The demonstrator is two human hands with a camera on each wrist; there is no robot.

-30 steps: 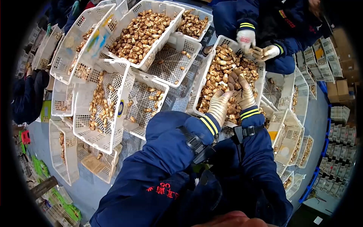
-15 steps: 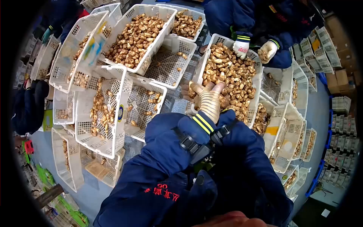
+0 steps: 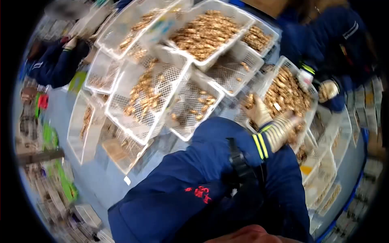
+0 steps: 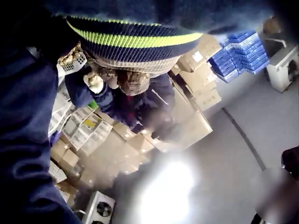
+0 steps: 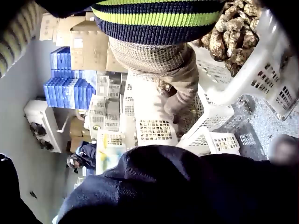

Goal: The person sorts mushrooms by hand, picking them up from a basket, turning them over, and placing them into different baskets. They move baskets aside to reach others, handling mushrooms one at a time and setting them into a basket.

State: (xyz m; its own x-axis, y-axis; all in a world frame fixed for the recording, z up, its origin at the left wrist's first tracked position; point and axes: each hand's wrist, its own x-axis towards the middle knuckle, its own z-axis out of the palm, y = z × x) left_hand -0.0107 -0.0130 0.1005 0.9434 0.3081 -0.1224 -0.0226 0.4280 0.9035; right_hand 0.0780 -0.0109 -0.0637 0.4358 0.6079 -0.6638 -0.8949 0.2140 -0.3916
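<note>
A white slotted crate (image 3: 313, 97) heaped with brown mushrooms (image 3: 287, 93) stands in front of me at the right. My arms are crossed over its near edge. My right hand (image 3: 256, 110), in a striped glove, reaches left across the rim with a few mushrooms pinched in its fingers. In the right wrist view this hand (image 5: 175, 91) hangs beside the crate's wall (image 5: 261, 79), with mushrooms (image 5: 229, 32) above it. My left hand (image 3: 283, 127) lies over the pile's near side, blurred. The left wrist view shows its glove (image 4: 131, 79) bunched, with the grip unclear.
Several more white crates lie to the left, one full of mushrooms (image 3: 206, 34) and two thinly filled (image 3: 142, 97) (image 3: 190, 105). Another person's gloved hands (image 3: 328, 90) work at the far side of my crate. Stacked crates line the right; boxes and blue crates (image 5: 70, 88) stand behind.
My head has swung, so the whole scene tilts and blurs. My hands have left the middle of the pile; the right hand has come out to the left over the crate's rim, under my left arm.
</note>
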